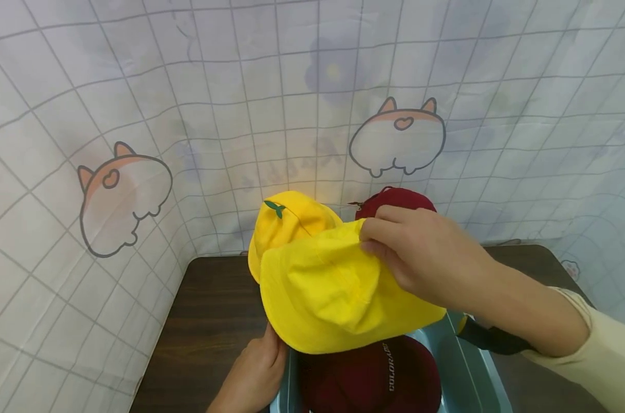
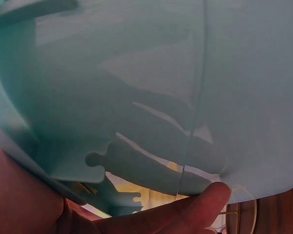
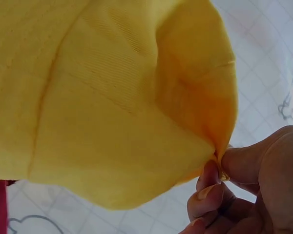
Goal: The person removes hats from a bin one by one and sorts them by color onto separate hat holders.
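A yellow brimmed hat (image 1: 338, 287) hangs tilted over a light blue bin (image 1: 490, 378). My right hand (image 1: 420, 252) pinches the hat's edge between thumb and fingertips, and the fabric (image 3: 102, 117) bunches at the pinch in the right wrist view. My left hand (image 1: 257, 367) holds the bin's left rim; a finger lies along the edge beside the smooth wall (image 2: 254, 107) in the left wrist view. A dark red cap (image 1: 369, 378) with white lettering lies inside the bin, partly hidden under the raised hat.
Behind the raised hat stands another yellow hat (image 1: 291, 221) with a green sprout on it. A dark red item (image 1: 395, 201) sits to its right near the back, partly covered by my hand. The dark wooden table (image 1: 204, 321) meets a printed, gridded curtain (image 1: 302, 126).
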Motion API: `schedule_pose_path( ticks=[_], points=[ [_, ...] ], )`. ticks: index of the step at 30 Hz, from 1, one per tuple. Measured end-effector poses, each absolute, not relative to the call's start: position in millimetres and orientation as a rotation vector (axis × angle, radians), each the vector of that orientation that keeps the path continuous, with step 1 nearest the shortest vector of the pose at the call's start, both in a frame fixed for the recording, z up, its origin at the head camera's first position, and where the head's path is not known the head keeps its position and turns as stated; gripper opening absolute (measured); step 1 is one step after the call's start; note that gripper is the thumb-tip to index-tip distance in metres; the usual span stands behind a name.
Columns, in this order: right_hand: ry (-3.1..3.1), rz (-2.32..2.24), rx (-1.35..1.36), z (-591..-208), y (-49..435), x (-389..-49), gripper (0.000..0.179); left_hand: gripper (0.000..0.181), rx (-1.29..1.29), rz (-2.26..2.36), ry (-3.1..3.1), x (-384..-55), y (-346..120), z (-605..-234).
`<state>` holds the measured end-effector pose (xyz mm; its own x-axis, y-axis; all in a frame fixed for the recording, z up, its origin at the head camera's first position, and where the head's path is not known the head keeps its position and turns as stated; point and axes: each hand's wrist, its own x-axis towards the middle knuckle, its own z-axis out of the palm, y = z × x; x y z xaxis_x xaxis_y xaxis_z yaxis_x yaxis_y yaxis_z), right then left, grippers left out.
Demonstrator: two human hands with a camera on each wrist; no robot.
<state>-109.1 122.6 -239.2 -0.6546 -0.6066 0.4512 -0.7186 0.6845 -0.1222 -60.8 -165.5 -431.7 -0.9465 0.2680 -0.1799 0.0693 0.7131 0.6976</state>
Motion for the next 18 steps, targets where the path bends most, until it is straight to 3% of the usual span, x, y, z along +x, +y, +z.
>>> schedule_pose_path(
  ticks=[10,18],
  points=[
    [-2.395,0.499,1.025,-212.0,89.8,-143.8,0.008,0.051,0.221,1.09,2.644,-63.3,-164.2,-431.6],
    [-2.388,0.535,0.952,-193.3,67.0,-178.8,0.015,0.061,0.329,0.97,2.775,-62.3,-158.8,-428.6]
  ],
)
